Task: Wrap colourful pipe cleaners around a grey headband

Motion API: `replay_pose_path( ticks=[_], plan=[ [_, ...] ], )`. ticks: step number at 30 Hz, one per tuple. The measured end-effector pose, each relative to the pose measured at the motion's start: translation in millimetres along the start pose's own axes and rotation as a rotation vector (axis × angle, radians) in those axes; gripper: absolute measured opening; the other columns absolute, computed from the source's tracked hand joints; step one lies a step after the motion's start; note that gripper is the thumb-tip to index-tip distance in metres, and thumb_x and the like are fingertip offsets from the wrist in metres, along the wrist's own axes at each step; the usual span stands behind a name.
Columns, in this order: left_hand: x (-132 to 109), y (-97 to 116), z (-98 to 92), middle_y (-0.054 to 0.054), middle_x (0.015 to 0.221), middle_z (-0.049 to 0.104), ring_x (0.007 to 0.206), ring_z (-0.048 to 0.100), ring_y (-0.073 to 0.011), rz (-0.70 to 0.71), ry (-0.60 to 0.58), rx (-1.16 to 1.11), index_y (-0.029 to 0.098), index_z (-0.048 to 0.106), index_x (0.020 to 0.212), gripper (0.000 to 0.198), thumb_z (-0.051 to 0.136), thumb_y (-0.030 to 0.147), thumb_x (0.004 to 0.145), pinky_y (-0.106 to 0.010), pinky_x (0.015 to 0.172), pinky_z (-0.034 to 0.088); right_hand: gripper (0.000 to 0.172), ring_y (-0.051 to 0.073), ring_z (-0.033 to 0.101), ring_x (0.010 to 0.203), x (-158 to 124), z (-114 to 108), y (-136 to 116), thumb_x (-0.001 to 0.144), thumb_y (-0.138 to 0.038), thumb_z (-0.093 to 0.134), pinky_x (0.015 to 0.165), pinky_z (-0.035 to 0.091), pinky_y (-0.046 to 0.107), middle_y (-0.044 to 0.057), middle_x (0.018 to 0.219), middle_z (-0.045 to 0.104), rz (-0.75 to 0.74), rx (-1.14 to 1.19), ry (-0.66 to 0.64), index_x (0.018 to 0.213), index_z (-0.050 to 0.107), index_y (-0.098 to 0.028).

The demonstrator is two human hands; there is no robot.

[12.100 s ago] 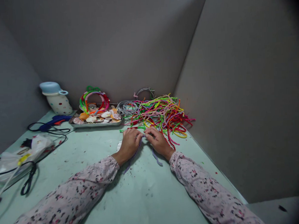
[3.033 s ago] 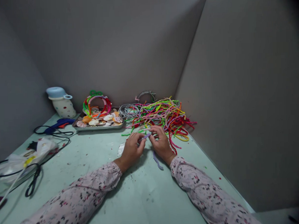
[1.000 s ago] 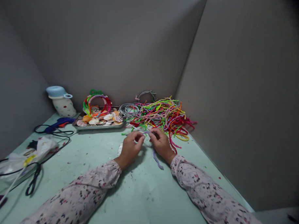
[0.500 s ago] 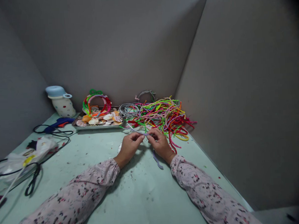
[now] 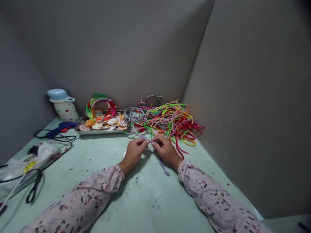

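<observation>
Fingertips of my left hand pinch a pale lavender pipe cleaner, one end of which slants up and away behind the fingers. Close beside it, almost touching, my right hand is closed on the same lavender pipe cleaner, and a loose length hangs below toward the table. The fingers cover the part between the hands, so whether it is wound on something there is unclear. Just beyond my hands lies a tangled heap of colourful pipe cleaners. Grey coiled wire rests at the heap's left side.
Behind my left hand stands a metal tray of seashells, with colourful wrapped rings on it. Farther left are a bottle, a blue tool, black cable and a plastic bag. Grey walls enclose the table.
My hands have drawn slightly closer together, with the right fingertips shifting a little left. The rest of the scene stays as it was.
</observation>
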State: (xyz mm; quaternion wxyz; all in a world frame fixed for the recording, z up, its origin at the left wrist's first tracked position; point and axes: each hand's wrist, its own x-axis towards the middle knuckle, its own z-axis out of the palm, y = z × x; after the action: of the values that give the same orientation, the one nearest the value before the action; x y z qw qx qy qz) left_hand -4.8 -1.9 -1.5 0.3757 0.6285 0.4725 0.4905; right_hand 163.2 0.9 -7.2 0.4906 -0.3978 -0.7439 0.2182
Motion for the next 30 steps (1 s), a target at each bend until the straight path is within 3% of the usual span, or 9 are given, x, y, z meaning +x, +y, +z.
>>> replay_pose_path(
  ticks=[17,30],
  plan=[
    [-10,13,1.9,-0.001,0.066,0.063,0.064,0.053,-0.0131,0.137,0.051,0.109,0.015,0.064,0.07,0.028,0.058,0.04,0.081,-0.024,0.061,0.039,0.008,0.016,0.056,0.079,0,-3,-6,0.086,-0.027,0.057,0.07,0.046,0.029,0.003,0.087,0.059,-0.035,0.028,-0.007,0.085,0.06,-0.02],
    [1,1,2.1,-0.002,0.062,0.064,0.058,0.053,-0.0134,-0.048,0.025,-0.023,0.015,0.066,0.064,0.033,0.063,0.046,0.073,-0.024,0.057,0.039,0.009,0.015,0.055,0.074,0,-2,-3,0.085,-0.028,0.057,0.067,0.046,0.028,0.002,0.086,0.058,-0.001,-0.018,-0.009,0.087,0.063,-0.02]
  ],
)
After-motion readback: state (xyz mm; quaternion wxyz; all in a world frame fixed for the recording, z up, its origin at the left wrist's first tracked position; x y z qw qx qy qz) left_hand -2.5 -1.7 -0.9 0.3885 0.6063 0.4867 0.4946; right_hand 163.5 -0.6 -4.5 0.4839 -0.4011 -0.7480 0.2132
